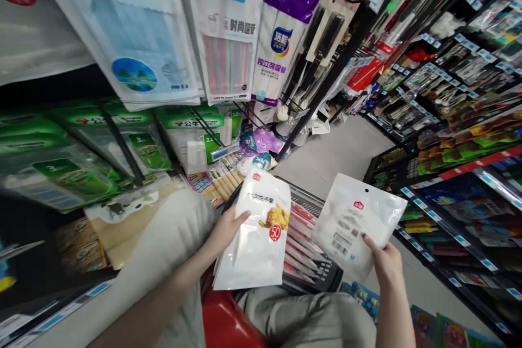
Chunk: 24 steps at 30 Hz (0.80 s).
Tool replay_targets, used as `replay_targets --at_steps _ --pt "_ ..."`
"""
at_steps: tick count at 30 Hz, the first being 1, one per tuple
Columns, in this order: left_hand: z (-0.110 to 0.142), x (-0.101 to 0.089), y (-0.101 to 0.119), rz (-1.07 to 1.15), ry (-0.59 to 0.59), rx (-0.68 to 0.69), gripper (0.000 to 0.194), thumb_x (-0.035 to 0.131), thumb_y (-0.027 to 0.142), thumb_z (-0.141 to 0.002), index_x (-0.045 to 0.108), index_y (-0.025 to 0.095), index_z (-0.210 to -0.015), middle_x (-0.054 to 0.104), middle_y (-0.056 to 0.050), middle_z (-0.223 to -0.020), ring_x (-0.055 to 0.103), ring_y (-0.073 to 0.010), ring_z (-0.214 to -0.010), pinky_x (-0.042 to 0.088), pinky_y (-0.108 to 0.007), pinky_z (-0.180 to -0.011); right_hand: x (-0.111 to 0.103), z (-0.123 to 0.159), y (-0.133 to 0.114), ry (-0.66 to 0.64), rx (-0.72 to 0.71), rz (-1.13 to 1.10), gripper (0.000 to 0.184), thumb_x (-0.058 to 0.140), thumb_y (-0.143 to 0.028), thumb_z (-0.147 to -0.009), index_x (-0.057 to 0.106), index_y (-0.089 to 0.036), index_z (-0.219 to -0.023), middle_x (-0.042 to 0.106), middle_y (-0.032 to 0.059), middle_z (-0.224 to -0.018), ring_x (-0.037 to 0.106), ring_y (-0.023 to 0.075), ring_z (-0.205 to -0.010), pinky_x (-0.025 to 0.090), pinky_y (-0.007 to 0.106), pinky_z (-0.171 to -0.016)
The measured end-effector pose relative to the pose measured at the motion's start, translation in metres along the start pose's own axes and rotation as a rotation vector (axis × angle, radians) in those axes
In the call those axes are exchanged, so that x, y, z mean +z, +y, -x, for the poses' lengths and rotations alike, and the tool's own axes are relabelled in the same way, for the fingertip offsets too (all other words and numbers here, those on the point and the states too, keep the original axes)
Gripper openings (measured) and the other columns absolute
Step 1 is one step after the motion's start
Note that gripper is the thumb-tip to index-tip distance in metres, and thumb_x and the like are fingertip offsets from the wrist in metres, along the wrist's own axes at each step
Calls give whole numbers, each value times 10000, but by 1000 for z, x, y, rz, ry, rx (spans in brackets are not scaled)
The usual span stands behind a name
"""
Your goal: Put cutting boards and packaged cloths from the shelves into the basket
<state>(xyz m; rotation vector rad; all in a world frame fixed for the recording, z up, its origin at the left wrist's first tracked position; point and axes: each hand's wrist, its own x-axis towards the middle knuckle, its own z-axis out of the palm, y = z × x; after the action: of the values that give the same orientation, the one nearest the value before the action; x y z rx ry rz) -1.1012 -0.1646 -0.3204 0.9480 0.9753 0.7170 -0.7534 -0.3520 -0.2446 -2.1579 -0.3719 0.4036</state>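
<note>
My left hand is closed on the left edge of a white packet, thumb on its front. The packet bears a picture of golden food and a red round "50" mark; another white edge shows behind it. To the right, my right hand pinches the lower right part of another white packet. This one has a small red logo, a barcode and a hang hole near the top. Beneath and between them, a black basket holds several red-and-white packets standing in a row.
At upper left hang a face-mask bag, a straw bag and a purple-topped straw pack. Green-topped packs hang on hooks below. A stocked shelf lines the right, across the grey floor. Something red is between my legs.
</note>
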Motion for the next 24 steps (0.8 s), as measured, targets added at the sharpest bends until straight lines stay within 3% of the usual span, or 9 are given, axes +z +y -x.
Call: replay_targets --at_steps 2,5,10,15,19,24 --pt "-6 -6 3 14 55 -31 556 632 479 -662 542 103 -1062 618 -145 -1091 555 -314 -1021 457 -404 -837 3 -39 -1 -80 -233 307 499 626 -507 -604 620 -81 -864 681 130 -809 629 270 -715 502 327 -577" --pt "-13 -5 5 53 71 -117 602 641 484 -655 504 106 -1103 635 -140 -1055 593 -306 -954 493 -379 -760 29 -88 4 -229 -498 632 381 486 -454 -713 634 -125 -838 678 103 -776 619 252 -730 456 307 -610" --pt "-18 5 4 61 50 -240 594 660 458 -660 504 122 -1125 662 -111 -999 627 -272 -869 514 -335 -703 88 -130 32 -408 -596 754 268 418 -314 -775 650 -197 -842 677 78 -794 616 228 -744 406 278 -646" --pt "-24 9 3 65 49 -307 602 637 459 -694 479 142 -1181 653 -95 -1033 630 -250 -860 513 -320 -731 121 -138 63 -454 -618 776 288 399 -270 -792 648 -198 -918 675 97 -873 616 226 -775 413 275 -655" --pt "-29 9 3 47 86 -349 565 624 452 -711 485 157 -1173 655 -79 -1034 627 -243 -874 510 -311 -745 115 -130 71 -438 -622 715 341 354 -322 -838 633 -171 -965 668 86 -876 606 206 -788 427 272 -692" --pt "-30 7 2 26 104 -383 553 621 449 -716 487 156 -1165 662 -79 -1012 634 -247 -847 514 -313 -715 102 -111 70 -375 -588 509 368 448 -446 -808 659 -146 -776 632 33 -643 565 164 -591 436 241 -564"
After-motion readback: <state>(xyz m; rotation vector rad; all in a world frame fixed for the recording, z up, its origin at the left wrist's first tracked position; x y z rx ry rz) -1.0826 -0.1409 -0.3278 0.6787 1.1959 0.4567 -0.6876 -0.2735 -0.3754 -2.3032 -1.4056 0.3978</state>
